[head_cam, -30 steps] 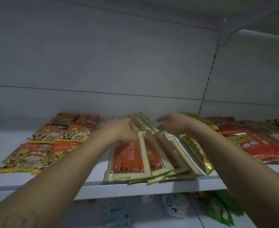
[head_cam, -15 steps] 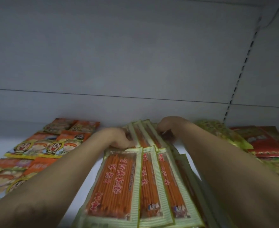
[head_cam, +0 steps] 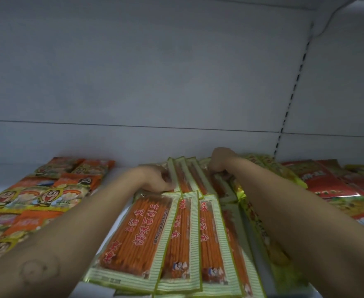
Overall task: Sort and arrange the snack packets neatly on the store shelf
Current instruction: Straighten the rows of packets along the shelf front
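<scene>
The stick packets (head_cam: 185, 179) lie in two overlapping rows on the shelf (head_cam: 0, 177), the back row between both hands. The left hand (head_cam: 155, 179) and right hand (head_cam: 221, 162) curl their fingers against its side edges, probably to square it up. Whether they pinch or only press cannot be told. Cartoon packets (head_cam: 41, 194) lie left of the left hand, and red packets (head_cam: 327, 183) right of the right hand.

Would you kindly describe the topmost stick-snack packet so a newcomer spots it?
On the white shelf, find the fanned green-striped packets between the forearms. It is the front-left packet, lying on top: only its orange face shows whole, with large red lettering.
</scene>
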Demonstrator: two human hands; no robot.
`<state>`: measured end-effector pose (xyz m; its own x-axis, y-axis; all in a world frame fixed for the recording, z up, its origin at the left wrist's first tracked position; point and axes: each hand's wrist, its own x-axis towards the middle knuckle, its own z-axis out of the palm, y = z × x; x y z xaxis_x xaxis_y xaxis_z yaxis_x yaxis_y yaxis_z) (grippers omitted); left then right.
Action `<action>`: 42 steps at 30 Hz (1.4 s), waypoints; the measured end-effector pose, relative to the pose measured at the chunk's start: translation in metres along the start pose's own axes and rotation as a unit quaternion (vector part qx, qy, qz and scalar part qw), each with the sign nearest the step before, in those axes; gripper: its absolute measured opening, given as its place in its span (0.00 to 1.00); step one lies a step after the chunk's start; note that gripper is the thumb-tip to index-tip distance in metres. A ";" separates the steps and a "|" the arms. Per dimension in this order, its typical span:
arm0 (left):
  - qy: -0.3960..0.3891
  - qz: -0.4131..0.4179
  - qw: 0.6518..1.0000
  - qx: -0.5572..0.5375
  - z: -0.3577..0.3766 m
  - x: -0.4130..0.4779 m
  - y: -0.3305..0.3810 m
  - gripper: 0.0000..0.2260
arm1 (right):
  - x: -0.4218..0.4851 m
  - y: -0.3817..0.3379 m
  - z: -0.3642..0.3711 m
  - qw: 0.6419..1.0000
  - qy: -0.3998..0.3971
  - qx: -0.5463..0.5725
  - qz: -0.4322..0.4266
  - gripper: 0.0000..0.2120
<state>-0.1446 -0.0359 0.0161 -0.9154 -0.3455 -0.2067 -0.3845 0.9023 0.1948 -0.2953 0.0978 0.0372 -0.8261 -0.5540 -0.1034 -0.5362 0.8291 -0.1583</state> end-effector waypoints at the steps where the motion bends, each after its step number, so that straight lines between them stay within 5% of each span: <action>1: 0.006 0.001 1.000 0.003 0.001 0.000 0.001 0.26 | -0.004 0.000 -0.002 1.000 0.014 -0.009 -0.006 0.06; 6: 0.025 0.005 1.000 -0.005 0.003 -0.008 -0.002 0.30 | -0.020 -0.004 -0.007 0.998 -0.015 -0.065 -0.021 0.08; 13: 0.001 0.035 0.999 -0.006 0.005 -0.022 -0.008 0.24 | -0.041 -0.033 0.018 0.967 -0.111 -0.140 -0.180 0.26; 26: 0.122 0.029 0.992 -0.033 0.013 -0.038 -0.018 0.23 | -0.068 -0.035 0.015 0.987 -0.052 -0.094 -0.122 0.23; 30: 0.082 0.052 0.995 -0.016 -0.006 -0.087 -0.021 0.30 | -0.112 -0.018 -0.015 0.991 0.011 -0.061 -0.122 0.22; 36: -0.011 0.057 0.998 0.002 0.005 -0.145 -0.005 0.34 | -0.195 -0.011 -0.003 0.984 -0.035 -0.120 -0.129 0.27; 42: 0.038 0.020 0.998 0.041 0.045 -0.153 0.011 0.36 | -0.212 -0.006 0.043 0.981 -0.083 -0.129 -0.116 0.24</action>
<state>-0.0033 0.0385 0.0063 -0.9375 -0.3241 -0.1267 -0.3390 0.9328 0.1223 -0.1094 0.2074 0.0182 -0.6480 -0.7175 -0.2554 -0.7506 0.6584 0.0548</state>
